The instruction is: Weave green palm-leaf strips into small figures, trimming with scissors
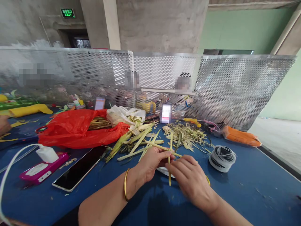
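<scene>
Two pale green leaf strips cross each other in front of me, one upright strip (170,179) and one slanting strip (155,144). Where they cross, my left hand (152,160) pinches them between thumb and fingers. My right hand (192,179) is closed at the same crossing, its fingertips against the strips from the right. Beneath both hands a white round object (163,171) is mostly covered. Just beyond lie long pale leaf strips (138,141) and a heap of shredded leaf scraps (188,135).
A red plastic bag (68,128) holds dry stalks at left. Nearby are a black phone (80,169) and a purple power strip (44,168). At right sit a wire coil (222,158) and an orange packet (242,136). A perforated metal screen (164,69) borders the table, people behind it.
</scene>
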The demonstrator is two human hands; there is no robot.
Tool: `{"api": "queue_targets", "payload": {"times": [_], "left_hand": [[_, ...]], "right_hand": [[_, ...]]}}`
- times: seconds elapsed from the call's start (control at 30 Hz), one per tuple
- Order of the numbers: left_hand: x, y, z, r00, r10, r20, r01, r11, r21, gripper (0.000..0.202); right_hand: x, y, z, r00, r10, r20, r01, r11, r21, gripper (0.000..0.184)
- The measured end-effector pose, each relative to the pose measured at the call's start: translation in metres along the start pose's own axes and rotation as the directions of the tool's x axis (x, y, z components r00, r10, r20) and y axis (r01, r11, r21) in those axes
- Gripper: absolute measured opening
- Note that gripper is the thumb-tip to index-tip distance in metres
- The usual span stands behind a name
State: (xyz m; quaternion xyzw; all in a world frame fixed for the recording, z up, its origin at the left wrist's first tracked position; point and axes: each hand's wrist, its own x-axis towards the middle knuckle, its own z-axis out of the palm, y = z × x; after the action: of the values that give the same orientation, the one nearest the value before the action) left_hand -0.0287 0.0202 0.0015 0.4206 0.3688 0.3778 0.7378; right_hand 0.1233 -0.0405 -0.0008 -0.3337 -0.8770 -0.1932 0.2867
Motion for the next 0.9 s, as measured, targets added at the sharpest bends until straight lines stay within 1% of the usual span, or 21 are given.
{"api": "queue_targets", "payload": {"times": [0.03, 0.1, 0.13, 0.17, 0.23, 0.3, 0.4, 0.53, 0.6, 0.63, 0.67, 0.7, 0.73, 0.77, 0.8, 0.83, 0.87, 0.9], "left_hand": [[0.000, 0.003, -0.001, 1.000, 0.000, -0.009, 0.000, 1.000, -0.010, 0.029], [0.000, 0.007, -0.002, 1.000, -0.008, -0.029, 0.007, 1.000, -0.024, 0.026], [-0.001, 0.008, -0.002, 0.999, -0.010, -0.034, 0.009, 1.000, -0.013, 0.026], [-0.001, 0.007, -0.002, 0.999, -0.007, -0.036, 0.008, 1.000, 0.012, 0.026], [0.000, 0.005, -0.001, 0.999, 0.019, -0.049, -0.014, 0.995, 0.094, 0.025], [0.002, 0.001, 0.000, 0.996, 0.057, -0.074, -0.043, 0.983, 0.178, 0.023], [0.005, -0.003, 0.000, 0.991, 0.084, -0.101, -0.060, 0.973, 0.223, 0.020], [0.007, -0.002, -0.002, 0.993, 0.078, -0.092, -0.055, 0.971, 0.233, 0.018], [0.007, 0.000, -0.004, 0.995, 0.070, -0.072, -0.051, 0.971, 0.233, 0.020], [0.007, 0.001, -0.005, 0.997, 0.062, -0.056, -0.048, 0.973, 0.227, 0.021], [0.007, 0.002, -0.006, 0.998, 0.056, -0.039, -0.046, 0.975, 0.218, 0.024], [0.007, 0.003, -0.007, 0.999, 0.050, -0.017, -0.045, 0.977, 0.207, 0.026], [0.007, 0.005, -0.008, 0.999, 0.044, 0.007, -0.044, 0.980, 0.193, 0.030], [0.006, 0.006, -0.008, 0.999, 0.037, 0.027, -0.041, 0.983, 0.180, 0.033], [0.005, 0.007, -0.008, 0.999, 0.029, 0.043, -0.036, 0.985, 0.170, 0.036], [0.004, 0.008, -0.007, 0.998, 0.021, 0.054, -0.029, 0.986, 0.165, 0.038], [0.003, 0.008, -0.006, 0.998, 0.006, 0.063, -0.017, 0.985, 0.170, 0.041], [0.002, 0.008, -0.005, 0.997, -0.012, 0.071, -0.001, 0.983, 0.186, 0.043]], "right_hand": [[0.000, 0.003, -0.001, 0.995, 0.091, -0.035, -0.092, 0.995, -0.025, 0.022], [-0.001, 0.011, -0.001, 0.954, 0.285, -0.091, -0.291, 0.955, -0.063, 0.021], [-0.001, 0.014, 0.000, 0.930, 0.359, -0.080, -0.364, 0.929, -0.062, 0.021], [-0.002, 0.016, 0.001, 0.912, 0.409, -0.042, -0.410, 0.911, -0.048, 0.020], [-0.003, 0.019, 0.005, 0.893, 0.443, 0.080, -0.445, 0.896, -0.003, 0.024], [-0.004, 0.018, 0.006, 0.882, 0.443, 0.161, -0.453, 0.891, 0.031, 0.031], [-0.002, 0.014, 0.003, 0.869, 0.452, 0.199, -0.474, 0.877, 0.082, 0.034], [0.002, 0.009, -0.006, 0.849, 0.478, 0.226, -0.519, 0.836, 0.181, 0.035], [0.003, 0.010, -0.009, 0.822, 0.508, 0.257, -0.563, 0.790, 0.240, 0.036], [0.003, 0.011, -0.009, 0.793, 0.534, 0.294, -0.606, 0.741, 0.287, 0.037], [0.002, 0.014, -0.008, 0.751, 0.563, 0.345, -0.659, 0.667, 0.346, 0.039], [0.001, 0.017, -0.007, 0.701, 0.584, 0.410, -0.713, 0.565, 0.414, 0.041], [0.000, 0.021, -0.005, 0.646, 0.595, 0.478, -0.759, 0.435, 0.484, 0.045], [-0.001, 0.025, -0.003, 0.589, 0.601, 0.540, -0.789, 0.283, 0.546, 0.049], [-0.002, 0.029, -0.001, 0.536, 0.606, 0.587, -0.795, 0.128, 0.593, 0.052], [-0.002, 0.032, 0.002, 0.492, 0.616, 0.615, -0.777, -0.008, 0.629, 0.052], [-0.003, 0.034, 0.004, 0.458, 0.633, 0.625, -0.742, -0.115, 0.660, 0.051], [-0.003, 0.034, 0.007, 0.431, 0.656, 0.620, -0.698, -0.193, 0.689, 0.049]]}}
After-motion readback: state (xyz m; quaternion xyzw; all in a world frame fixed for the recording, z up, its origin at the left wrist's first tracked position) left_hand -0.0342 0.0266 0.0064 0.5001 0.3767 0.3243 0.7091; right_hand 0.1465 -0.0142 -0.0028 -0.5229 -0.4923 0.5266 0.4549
